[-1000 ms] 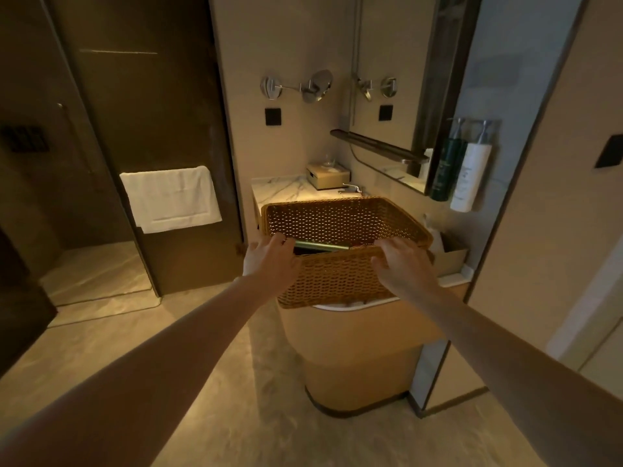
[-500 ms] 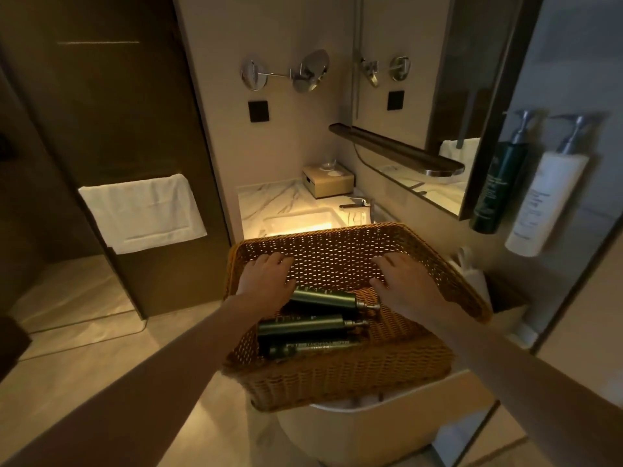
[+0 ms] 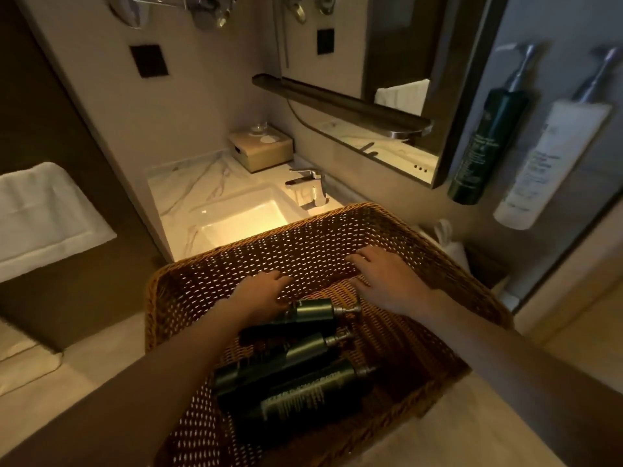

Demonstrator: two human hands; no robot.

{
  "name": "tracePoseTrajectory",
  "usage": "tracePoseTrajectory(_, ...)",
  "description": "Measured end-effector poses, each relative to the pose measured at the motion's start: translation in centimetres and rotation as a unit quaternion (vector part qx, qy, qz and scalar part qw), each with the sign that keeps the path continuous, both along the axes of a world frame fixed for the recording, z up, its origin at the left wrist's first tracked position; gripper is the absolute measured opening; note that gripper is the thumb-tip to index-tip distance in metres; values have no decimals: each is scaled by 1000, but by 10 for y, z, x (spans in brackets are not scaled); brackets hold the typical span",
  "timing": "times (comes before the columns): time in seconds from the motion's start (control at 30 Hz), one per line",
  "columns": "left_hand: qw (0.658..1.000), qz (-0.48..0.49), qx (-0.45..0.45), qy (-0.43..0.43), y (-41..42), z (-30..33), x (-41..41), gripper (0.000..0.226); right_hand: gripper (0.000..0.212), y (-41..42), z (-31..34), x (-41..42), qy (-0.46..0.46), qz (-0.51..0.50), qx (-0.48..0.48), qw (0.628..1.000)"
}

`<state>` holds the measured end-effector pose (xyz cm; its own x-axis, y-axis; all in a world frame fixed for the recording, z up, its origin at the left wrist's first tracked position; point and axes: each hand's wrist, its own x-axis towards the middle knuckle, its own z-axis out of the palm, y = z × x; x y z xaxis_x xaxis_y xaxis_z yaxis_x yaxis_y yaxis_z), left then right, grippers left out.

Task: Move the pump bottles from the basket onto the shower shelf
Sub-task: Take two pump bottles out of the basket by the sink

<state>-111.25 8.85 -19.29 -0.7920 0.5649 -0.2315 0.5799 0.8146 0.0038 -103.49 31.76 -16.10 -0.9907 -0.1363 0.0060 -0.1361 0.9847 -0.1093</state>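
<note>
A brown wicker basket stands in front of me on the vanity. Three dark green pump bottles lie on their sides in it: a far one, a middle one and a near one, pump heads pointing right. My left hand is inside the basket, fingers spread, resting over the left end of the far bottle. My right hand hovers inside near the far wall, fingers apart, holding nothing. No shower shelf is in view.
Behind the basket are a lit white sink, a chrome tap and a tissue box. A green bottle and a white bottle hang on the right wall. A white towel hangs left.
I have come closer and look more steeply down, so the basket's inside and all three bottles show. Both hands went from the near rim further in; the left now rests on the far bottle.
</note>
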Motion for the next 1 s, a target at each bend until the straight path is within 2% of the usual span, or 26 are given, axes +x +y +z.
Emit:
tracePoseTrajectory(0.23,990,-99,-9,-102,5,-35,-14,66,51,-20,-9,21,-35,-92,10,995)
tracePoseTrajectory(0.4,988,-124,-17,-95,11,-52,-22,68,54,-37,-10,39,-82,-177,-11,981)
tracePoseTrajectory(0.6,990,-113,7,-89,16,-62,-20,60,54,-50,-3,55,-92,-220,-23,971)
tracePoseTrajectory(0.7,991,-92,52,-83,15,-57,-21,60,52,-55,0,57,-87,-231,-28,969)
tracePoseTrajectory(0.87,979,-63,180,-75,11,-25,-17,58,48,-68,4,57,-92,-254,-59,961)
tracePoseTrajectory(0.93,969,-66,227,-66,7,-8,-12,61,42,-75,7,57,-118,-265,-113,951)
tracePoseTrajectory(1.0,961,-70,265,-49,0,9,-5,66,33,-85,8,55,-188,-281,-210,918)
